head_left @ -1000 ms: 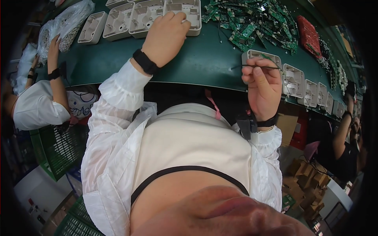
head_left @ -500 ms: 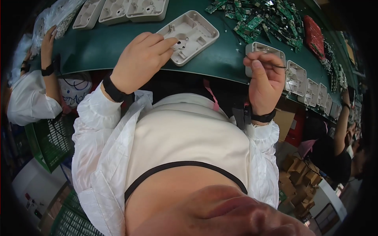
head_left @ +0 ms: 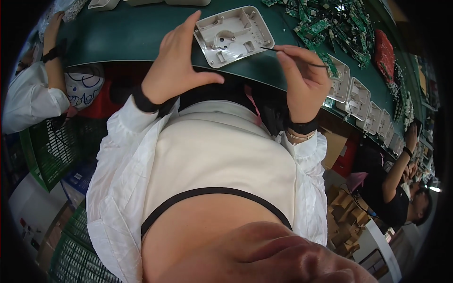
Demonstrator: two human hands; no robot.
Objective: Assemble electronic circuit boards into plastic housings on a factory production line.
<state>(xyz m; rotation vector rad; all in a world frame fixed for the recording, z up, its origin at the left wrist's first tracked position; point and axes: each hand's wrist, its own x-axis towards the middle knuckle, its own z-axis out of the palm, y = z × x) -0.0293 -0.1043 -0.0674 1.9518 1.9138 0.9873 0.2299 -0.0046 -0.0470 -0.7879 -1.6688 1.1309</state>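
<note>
A white plastic housing [head_left: 238, 32], its hollow side up with ribs and a round seat inside, lies on the green bench close to the front edge. My left hand [head_left: 177, 63] is open at the housing's left side, thumb spread wide and fingertips by its upper left corner. My right hand [head_left: 304, 80] pinches a thin black rod-like piece [head_left: 268, 48], whose tip reaches over the housing's right edge. Whether this is a tool or a stiff wire I cannot tell. Just beyond these fingers a small green circuit board [head_left: 333, 66] shows over another white housing [head_left: 340, 87].
A heap of green circuit boards [head_left: 330, 28] covers the back right, beside a red bag [head_left: 384, 54]. More white housings [head_left: 357, 99] line the right edge. Co-workers' arms [head_left: 396, 165] show at both sides. A green crate [head_left: 52, 151] stands lower left.
My left hand has come off the housing's inside and spread its thumb. The housing has turned and sits flatter to my view. My right hand has brought the black piece left, to the housing's edge.
</note>
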